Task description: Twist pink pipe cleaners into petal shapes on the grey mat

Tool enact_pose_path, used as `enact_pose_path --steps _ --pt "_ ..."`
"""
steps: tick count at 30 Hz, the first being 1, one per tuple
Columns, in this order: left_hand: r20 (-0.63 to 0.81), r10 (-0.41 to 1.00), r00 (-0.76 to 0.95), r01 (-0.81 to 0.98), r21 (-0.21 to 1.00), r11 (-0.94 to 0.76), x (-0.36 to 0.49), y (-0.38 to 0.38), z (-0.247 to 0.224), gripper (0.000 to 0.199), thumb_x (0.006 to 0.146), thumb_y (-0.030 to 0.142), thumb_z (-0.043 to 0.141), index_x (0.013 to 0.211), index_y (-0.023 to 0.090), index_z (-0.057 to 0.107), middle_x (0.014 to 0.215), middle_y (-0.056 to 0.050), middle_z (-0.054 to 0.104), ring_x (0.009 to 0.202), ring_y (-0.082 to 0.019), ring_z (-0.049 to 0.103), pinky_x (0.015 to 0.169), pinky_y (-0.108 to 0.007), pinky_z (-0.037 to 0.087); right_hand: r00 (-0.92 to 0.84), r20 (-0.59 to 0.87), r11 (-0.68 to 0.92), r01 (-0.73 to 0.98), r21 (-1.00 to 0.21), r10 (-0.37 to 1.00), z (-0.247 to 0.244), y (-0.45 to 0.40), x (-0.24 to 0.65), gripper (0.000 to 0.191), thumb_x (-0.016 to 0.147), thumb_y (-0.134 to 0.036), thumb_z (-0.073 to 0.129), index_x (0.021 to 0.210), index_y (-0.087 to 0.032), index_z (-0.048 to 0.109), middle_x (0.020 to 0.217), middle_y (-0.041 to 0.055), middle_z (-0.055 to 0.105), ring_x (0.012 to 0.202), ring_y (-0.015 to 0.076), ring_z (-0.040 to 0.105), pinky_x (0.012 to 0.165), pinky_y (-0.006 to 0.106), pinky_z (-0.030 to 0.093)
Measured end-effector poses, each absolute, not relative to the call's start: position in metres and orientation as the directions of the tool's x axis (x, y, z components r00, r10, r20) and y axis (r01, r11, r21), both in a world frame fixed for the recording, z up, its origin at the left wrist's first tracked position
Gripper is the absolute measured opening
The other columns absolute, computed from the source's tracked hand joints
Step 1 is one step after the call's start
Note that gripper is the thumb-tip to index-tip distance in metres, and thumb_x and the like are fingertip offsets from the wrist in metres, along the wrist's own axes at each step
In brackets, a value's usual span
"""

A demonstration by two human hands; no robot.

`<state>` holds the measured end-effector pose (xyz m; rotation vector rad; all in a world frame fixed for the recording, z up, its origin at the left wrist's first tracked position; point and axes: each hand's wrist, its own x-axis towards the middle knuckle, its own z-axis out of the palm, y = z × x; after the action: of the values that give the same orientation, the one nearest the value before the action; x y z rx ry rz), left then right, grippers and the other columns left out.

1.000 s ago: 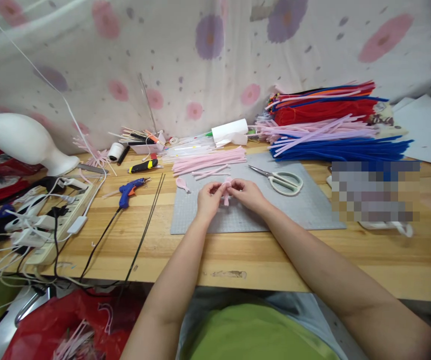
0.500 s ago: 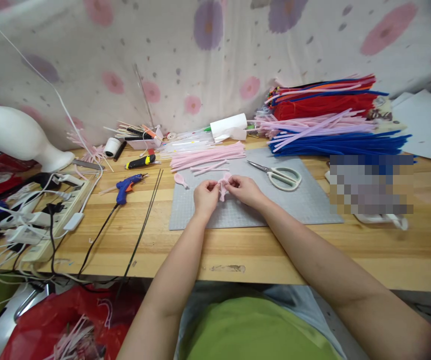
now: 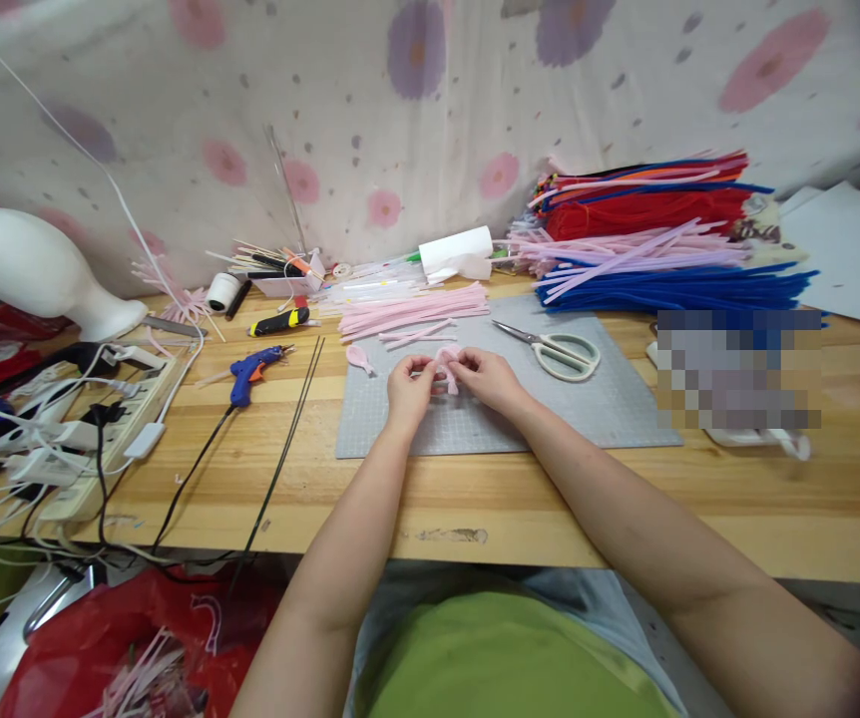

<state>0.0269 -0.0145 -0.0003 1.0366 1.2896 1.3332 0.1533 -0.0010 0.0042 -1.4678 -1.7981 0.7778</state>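
Note:
Between my two hands, just above the grey cutting mat (image 3: 587, 419), is a bent pink pipe cleaner (image 3: 450, 371), curled into a small looped shape. My left hand (image 3: 411, 389) pinches it from the left with thumb and finger. From the right, the fingertips of my right hand (image 3: 486, 377) grip it as well. A finished-looking pink petal shape (image 3: 359, 359) lies at the mat's left edge. Short pink pipe cleaner pieces (image 3: 419, 334) rest behind my hands, and scissors (image 3: 565, 356) with pale handles lie to the right.
A blue glue gun (image 3: 250, 374), thin dark wires (image 3: 284, 459) and a loaded power strip (image 3: 131, 429) are on the left. Pink pipe cleaners (image 3: 415, 309) lie behind the mat. Blue pipe cleaners (image 3: 669, 289) and red bundles (image 3: 646, 209) are stacked back right. A white foam head (image 3: 18, 264) stands far left.
The pink pipe cleaner has turned in my fingers, and its loop now shows more rounded between them. Both hands stay in almost the same place.

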Motion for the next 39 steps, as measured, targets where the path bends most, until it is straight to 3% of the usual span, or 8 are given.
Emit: enact_pose_path --steps 3,9,15,26,35,39 --pt "-0.035 0.994 -0.104 -0.040 0.999 0.031 0.026 -0.014 0.000 0.030 0.061 0.037 0.064 0.078 0.014 0.056 0.074 -0.002 0.059 0.061 -0.011 0.059 0.047 -0.021 0.047 -0.176 0.143 0.220 0.583 -0.782 0.974 0.005 -0.002 0.153 0.030 0.074 -0.044 0.045 0.064 -0.016 0.053 0.056 -0.0017 0.052 0.052 0.0087 0.042 0.049 0.021 0.028" --pt "-0.017 0.972 -0.233 -0.048 0.999 0.006 0.026 -0.009 -0.002 0.018 0.064 0.031 0.060 0.068 0.014 0.056 0.067 -0.001 0.060 0.061 -0.011 0.058 0.050 -0.020 0.044 -0.162 0.114 0.189 0.590 -0.785 0.980 0.008 -0.006 0.145 0.038 0.074 -0.050 0.044 0.061 -0.016 0.054 0.059 0.0008 0.057 0.052 0.0093 0.046 0.050 0.021 0.029" --pt "-0.011 0.969 -0.245 -0.051 0.999 -0.002 0.026 -0.002 -0.009 0.015 0.063 0.029 0.060 0.067 0.015 0.059 0.064 0.001 0.060 0.056 -0.010 0.057 0.051 -0.022 0.044 -0.172 0.024 0.112 0.527 -0.842 0.985 0.006 -0.002 0.144 0.035 0.072 -0.046 0.047 0.056 -0.015 0.054 0.054 0.0015 0.057 0.050 0.0091 0.048 0.050 0.021 0.032" --pt "0.014 0.959 -0.281 0.148 0.989 0.029 0.022 0.003 -0.012 0.010 0.064 0.026 0.060 0.063 0.016 0.061 0.057 0.000 0.062 0.057 -0.011 0.058 0.058 -0.022 0.044 -0.097 -0.022 0.025 0.459 -0.888 0.995 -0.005 0.004 0.143 0.032 0.067 -0.044 0.052 0.056 -0.014 0.057 0.051 0.0017 0.056 0.045 0.0085 0.046 0.044 0.021 0.031" --pt "-0.017 0.949 -0.316 0.090 0.995 0.047 0.021 0.003 -0.010 0.008 0.064 0.023 0.058 0.064 0.015 0.060 0.055 0.000 0.061 0.052 -0.011 0.059 0.051 -0.022 0.045 -0.120 -0.013 0.047 0.477 -0.878 0.993 0.001 0.002 0.141 0.028 0.068 -0.041 0.053 0.059 -0.015 0.058 0.055 0.0021 0.059 0.048 0.0094 0.049 0.047 0.021 0.032" --pt "-0.072 0.970 -0.232 0.041 0.996 0.084 0.019 -0.001 -0.011 0.010 0.062 0.024 0.061 0.065 0.014 0.059 0.054 0.000 0.060 0.051 -0.011 0.058 0.047 -0.020 0.043 -0.120 -0.054 0.011 0.485 -0.874 0.991 -0.002 0.001 0.143 0.027 0.068 -0.039 0.052 0.057 -0.015 0.057 0.051 0.0011 0.057 0.044 0.0083 0.046 0.044 0.020 0.031"
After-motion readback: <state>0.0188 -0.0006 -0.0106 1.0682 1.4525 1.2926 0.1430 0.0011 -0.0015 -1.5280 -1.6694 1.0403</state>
